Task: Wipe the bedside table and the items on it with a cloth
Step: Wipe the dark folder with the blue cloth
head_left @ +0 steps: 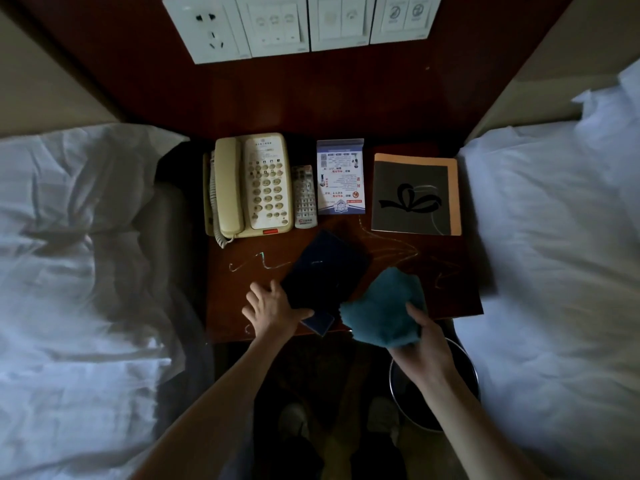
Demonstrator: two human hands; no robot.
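Note:
A dark wooden bedside table (450,289) stands between two beds, with pale chalky marks on its top. My left hand (270,306) grips the near corner of a dark blue folder (322,268) lying slanted on the table's front half. My right hand (420,336) holds a bunched teal cloth (384,303) at the front edge, just right of the folder. Along the back stand a cream telephone (249,188), a grey remote (304,199), a blue and white card (341,178) and a black and orange booklet (415,195).
White bedding lies on the left bed (76,254) and on the right bed (561,237). A wall panel of sockets and switches (298,22) sits above the table. A round metal bin (436,386) stands on the floor under my right forearm. My shoes (294,420) show below.

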